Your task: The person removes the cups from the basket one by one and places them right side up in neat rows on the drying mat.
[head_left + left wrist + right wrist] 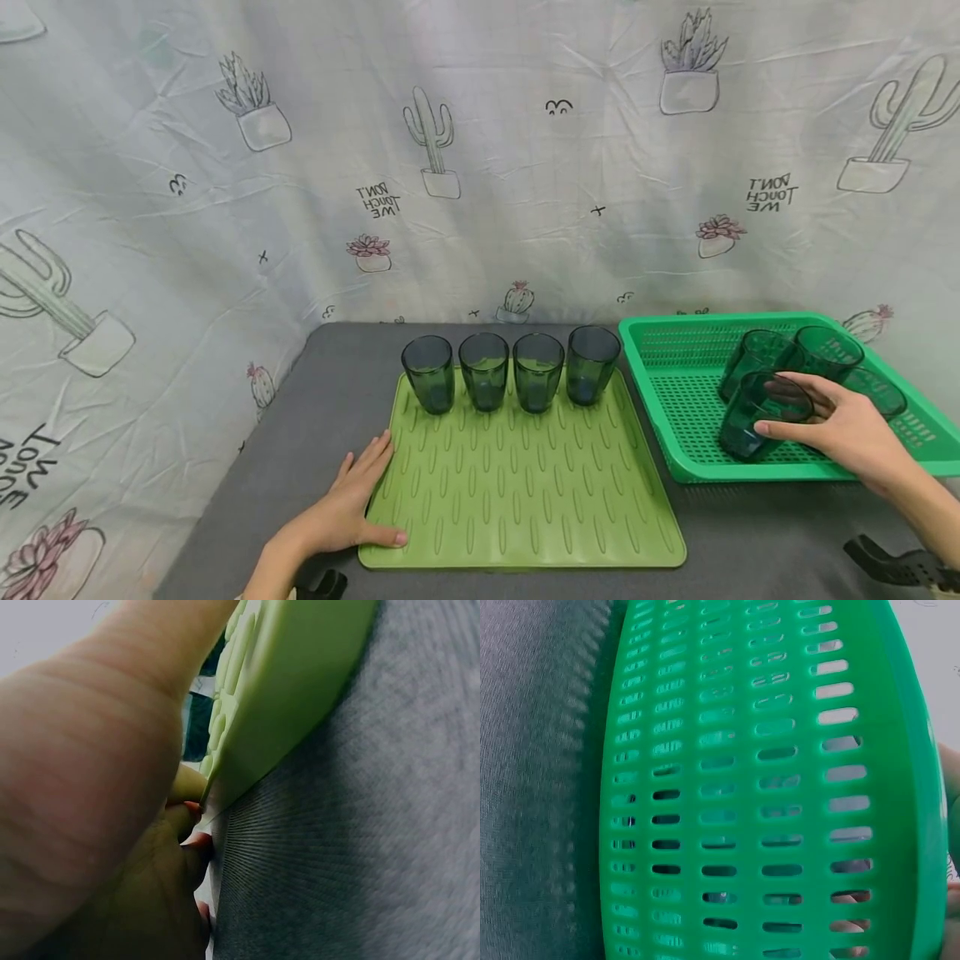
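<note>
A light green ridged mat (525, 500) lies on the grey table (315, 392), with several dark green glasses (486, 371) upright in a row along its back edge. My left hand (360, 492) rests flat at the mat's left front corner, fingers straight along its edge and thumb on top. In the left wrist view the mat's edge (300, 682) stands close against that hand (187, 825). My right hand (817, 421) reaches into a green basket (675, 350) and grips a tilted dark green glass (742, 429) by its rim. The right wrist view shows only the basket's slotted wall (742, 787).
More dark green glasses (825, 350) stand in the basket behind the held one. A cactus-print cloth (480, 167) hangs behind the table. Bare grey table shows left of the mat and in front of the basket (750, 517). A black object (892, 567) lies at the lower right.
</note>
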